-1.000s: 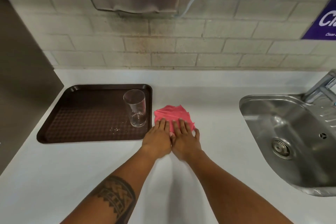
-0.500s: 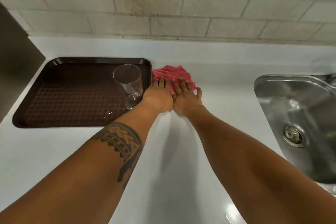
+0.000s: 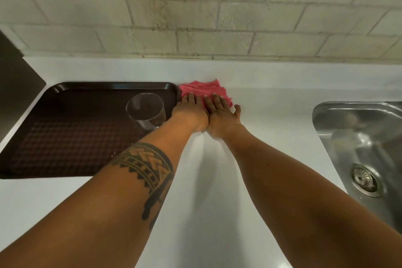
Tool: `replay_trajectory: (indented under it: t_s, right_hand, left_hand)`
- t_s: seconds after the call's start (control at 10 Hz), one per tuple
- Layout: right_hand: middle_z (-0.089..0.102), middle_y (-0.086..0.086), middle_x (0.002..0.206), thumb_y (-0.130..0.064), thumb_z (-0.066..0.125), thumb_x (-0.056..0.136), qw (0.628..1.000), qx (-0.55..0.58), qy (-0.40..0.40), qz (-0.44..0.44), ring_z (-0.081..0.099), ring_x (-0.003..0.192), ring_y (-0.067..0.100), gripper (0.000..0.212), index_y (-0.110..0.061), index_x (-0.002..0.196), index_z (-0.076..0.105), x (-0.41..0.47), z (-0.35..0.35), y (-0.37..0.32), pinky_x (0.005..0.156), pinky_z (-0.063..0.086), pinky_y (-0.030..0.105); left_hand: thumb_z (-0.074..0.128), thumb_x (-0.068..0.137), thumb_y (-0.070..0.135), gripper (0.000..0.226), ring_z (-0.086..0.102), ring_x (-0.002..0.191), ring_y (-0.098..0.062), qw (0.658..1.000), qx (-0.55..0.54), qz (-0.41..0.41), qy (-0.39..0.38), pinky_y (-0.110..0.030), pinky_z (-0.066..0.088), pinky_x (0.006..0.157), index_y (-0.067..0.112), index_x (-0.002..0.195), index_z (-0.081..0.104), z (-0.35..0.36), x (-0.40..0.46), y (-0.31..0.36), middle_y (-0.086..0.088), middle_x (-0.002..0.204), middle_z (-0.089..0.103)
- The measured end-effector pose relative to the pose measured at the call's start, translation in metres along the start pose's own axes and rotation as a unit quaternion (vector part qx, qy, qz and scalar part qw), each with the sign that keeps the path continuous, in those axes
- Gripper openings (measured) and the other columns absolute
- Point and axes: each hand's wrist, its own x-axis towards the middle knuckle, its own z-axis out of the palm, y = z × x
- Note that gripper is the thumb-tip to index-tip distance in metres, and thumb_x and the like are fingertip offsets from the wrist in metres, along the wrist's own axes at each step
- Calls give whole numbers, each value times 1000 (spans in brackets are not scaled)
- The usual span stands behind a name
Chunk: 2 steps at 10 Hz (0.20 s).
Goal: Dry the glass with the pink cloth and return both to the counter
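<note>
Two hands lie flat on the crumpled pink cloth [image 3: 204,90]: your left hand [image 3: 190,113] and right hand [image 3: 221,116] side by side, fingers [image 3: 215,102] extended and pressed down, pinching nothing. The cloth lies on the white surface [image 3: 217,191], touching the corner of the dark brown plastic tray [image 3: 65,137]. The clear drinking glass [image 3: 146,111] stands upright on that tray, just beside your left wrist.

Risk: when you lift the cloth, your left forearm may strike the glass and tip it. Droplets on the tray suggest a wet, slippery wall; grip firmly. The stainless steel sink [image 3: 359,148] lies well apart.

No readable brands, labels or writing are visible.
</note>
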Motion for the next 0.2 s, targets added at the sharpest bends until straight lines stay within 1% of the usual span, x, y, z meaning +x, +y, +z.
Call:
replay_trajectory:
  t_s: [0.1, 0.2]
  right_hand:
    - [6, 2, 177, -45, 38, 104, 999, 24, 37, 2, 5, 163, 22, 75, -24, 167, 3, -6, -2, 0, 124, 8, 60]
    - [60, 0, 149, -38, 51, 94, 989, 15, 146, -26, 45, 144, 24, 59, -23, 151, 45, -31, -3, -1, 106, 31, 49]
  left_hand:
    - [41, 108, 31, 76, 8, 163, -36, 999, -37, -9, 19, -47, 16, 131, 7, 168, 1, 3, -6, 1, -21, 177, 0]
    - [52, 102, 22, 72, 30, 155, -39, 996, -35, 5, 81, -46, 28, 126, 2, 163, 22, 6, -27, 10, -26, 170, 24]
